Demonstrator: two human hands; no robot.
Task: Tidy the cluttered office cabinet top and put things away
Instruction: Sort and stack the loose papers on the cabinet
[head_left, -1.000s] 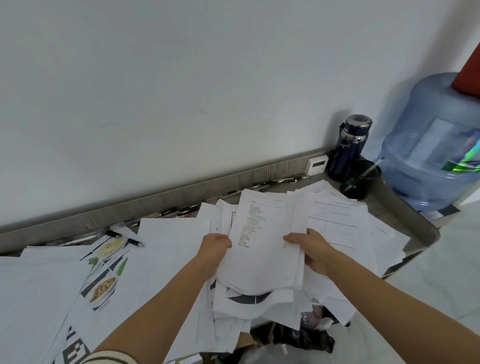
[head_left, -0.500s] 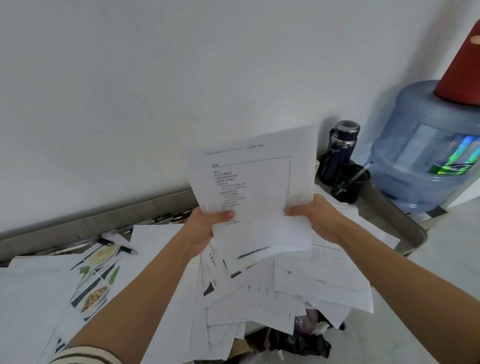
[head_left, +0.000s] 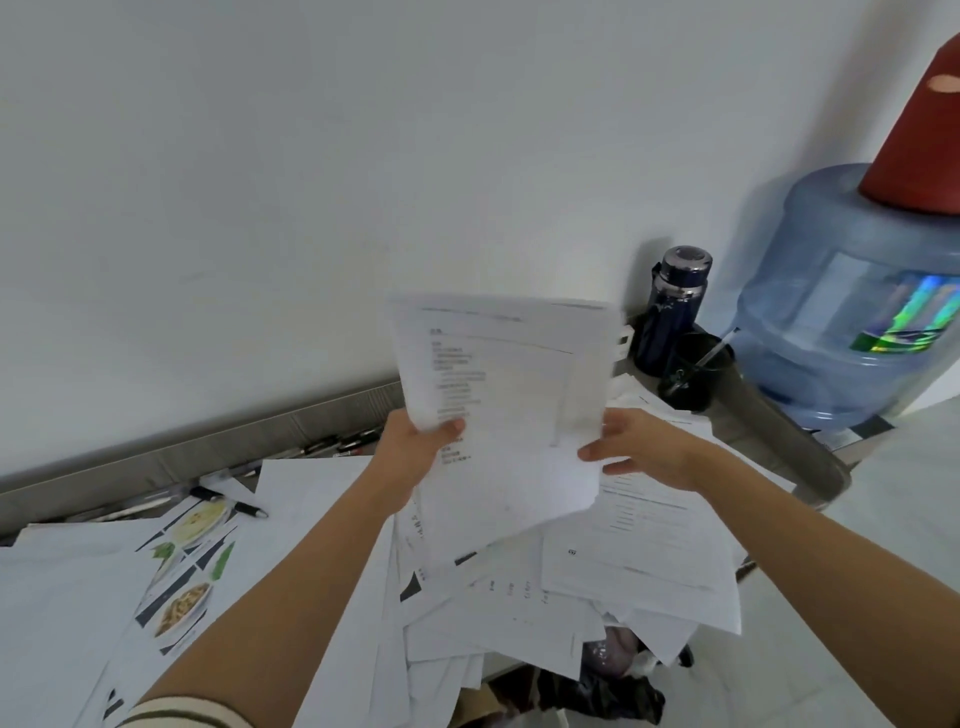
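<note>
I hold a stack of printed papers (head_left: 511, 415) upright above the cabinet top (head_left: 763, 431). My left hand (head_left: 415, 449) grips its left edge, thumb on the front sheet. My right hand (head_left: 641, 452) holds the right edge between thumb and fingers. Beneath the stack, loose white sheets (head_left: 639, 566) lie in a messy heap that hangs over the cabinet's front edge. A sheet with food photos (head_left: 189, 571) lies to the left among more paper.
A dark blue bottle (head_left: 675, 312) and a black pen cup (head_left: 693, 371) stand in the back right corner. To their right is a water jug (head_left: 852, 301) with a red cone (head_left: 919, 130) on it. Pens (head_left: 337, 444) lie along the back rail, and a black pen (head_left: 228, 503) rests on the papers.
Both hands have lifted the paper stack off the heap and tilted it upright. It now stands a little higher than half a second ago.
</note>
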